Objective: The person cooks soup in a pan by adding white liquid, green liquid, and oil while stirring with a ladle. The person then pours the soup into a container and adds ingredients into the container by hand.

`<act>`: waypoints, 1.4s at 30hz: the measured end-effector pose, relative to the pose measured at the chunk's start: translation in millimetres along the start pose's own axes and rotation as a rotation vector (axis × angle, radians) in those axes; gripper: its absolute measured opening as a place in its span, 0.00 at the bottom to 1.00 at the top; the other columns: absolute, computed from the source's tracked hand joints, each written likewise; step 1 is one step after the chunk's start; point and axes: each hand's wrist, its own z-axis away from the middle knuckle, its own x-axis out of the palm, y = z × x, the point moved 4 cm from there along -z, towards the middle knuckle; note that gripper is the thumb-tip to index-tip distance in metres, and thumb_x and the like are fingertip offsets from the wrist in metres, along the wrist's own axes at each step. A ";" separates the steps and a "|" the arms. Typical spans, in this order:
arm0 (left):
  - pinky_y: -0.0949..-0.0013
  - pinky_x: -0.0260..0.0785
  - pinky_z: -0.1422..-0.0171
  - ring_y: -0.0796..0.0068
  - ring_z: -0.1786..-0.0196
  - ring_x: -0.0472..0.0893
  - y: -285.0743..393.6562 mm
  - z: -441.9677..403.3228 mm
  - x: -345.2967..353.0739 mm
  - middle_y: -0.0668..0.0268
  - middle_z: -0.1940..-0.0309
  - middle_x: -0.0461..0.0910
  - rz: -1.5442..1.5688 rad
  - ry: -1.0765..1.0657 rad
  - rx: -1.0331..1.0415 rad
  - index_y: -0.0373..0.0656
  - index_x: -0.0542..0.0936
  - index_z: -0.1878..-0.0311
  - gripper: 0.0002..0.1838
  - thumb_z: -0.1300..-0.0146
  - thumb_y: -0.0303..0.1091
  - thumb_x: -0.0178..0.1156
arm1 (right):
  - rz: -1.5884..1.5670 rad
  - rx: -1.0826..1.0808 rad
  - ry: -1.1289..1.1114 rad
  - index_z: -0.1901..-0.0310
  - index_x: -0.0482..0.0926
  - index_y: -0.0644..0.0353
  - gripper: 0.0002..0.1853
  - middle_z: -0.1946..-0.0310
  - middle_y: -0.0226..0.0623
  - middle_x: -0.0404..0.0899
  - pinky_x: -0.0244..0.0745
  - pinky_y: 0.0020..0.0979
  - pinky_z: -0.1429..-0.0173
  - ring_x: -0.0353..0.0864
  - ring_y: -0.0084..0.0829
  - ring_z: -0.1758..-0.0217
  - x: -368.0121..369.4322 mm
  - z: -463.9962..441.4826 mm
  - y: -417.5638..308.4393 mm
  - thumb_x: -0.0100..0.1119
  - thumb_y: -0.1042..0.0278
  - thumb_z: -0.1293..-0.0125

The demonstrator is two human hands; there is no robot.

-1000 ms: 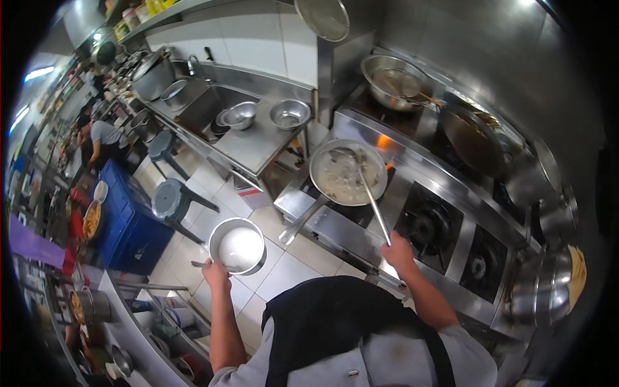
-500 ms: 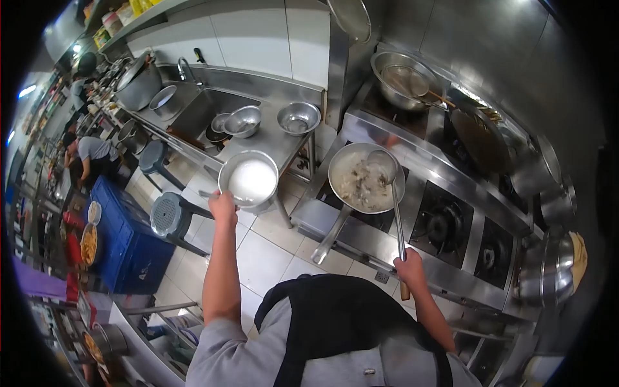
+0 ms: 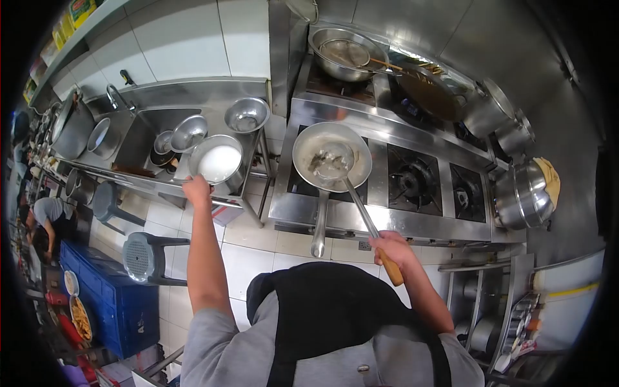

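My left hand (image 3: 198, 189) is closed on the handle of a metal saucepan (image 3: 235, 175) of white liquid, at the edge of the steel counter; whether it rests there I cannot tell. My right hand (image 3: 394, 249) grips a ladle (image 3: 363, 215) near its wooden handle. The ladle's bowl lies in a frying pan (image 3: 300, 174) on the stove, among a pale, creamy mixture (image 3: 329, 168) with darker pieces. The pan's long metal handle points toward me, with no hand on it.
Two metal bowls (image 3: 247, 109) stand on the counter by the sink (image 3: 138, 143). Bare burners (image 3: 414, 179) lie right of the pan. A large bowl with a strainer (image 3: 345, 55) sits at the back. Grey stools (image 3: 145, 255) and a blue bin (image 3: 122, 309) are at left.
My left hand has brought the saucepan over to the counter edge by the bowls. The ladle has moved from the pan's right side toward its middle. The view has turned right.
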 end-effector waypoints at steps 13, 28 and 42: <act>0.63 0.77 0.80 0.60 0.73 0.83 -8.4 -3.6 6.7 0.45 0.60 0.82 -0.135 -0.030 -0.056 0.22 0.73 0.46 0.21 0.39 0.28 0.51 | 0.462 -0.164 0.115 0.64 0.74 0.63 0.07 0.78 0.36 0.74 0.74 0.35 0.77 0.79 0.31 0.82 -16.1 25.3 27.0 0.60 0.71 0.35; 0.64 0.80 0.78 0.59 0.69 0.85 0.2 3.6 6.2 0.43 0.47 0.80 -0.145 -0.006 -0.095 0.21 0.66 0.30 0.34 0.39 0.29 0.52 | 0.814 -0.373 0.305 0.65 0.75 0.70 0.12 0.71 0.54 0.81 0.78 0.48 0.65 0.85 0.51 0.68 -14.8 -48.5 2.9 0.62 0.68 0.40; 0.63 0.78 0.80 0.60 0.71 0.83 -0.9 3.7 7.1 0.45 0.57 0.81 -0.167 -0.016 -0.052 0.20 0.72 0.42 0.25 0.39 0.28 0.51 | 0.089 -0.078 0.029 0.69 0.72 0.64 0.13 0.78 0.36 0.71 0.71 0.33 0.77 0.74 0.30 0.80 1.9 14.0 -25.7 0.65 0.69 0.31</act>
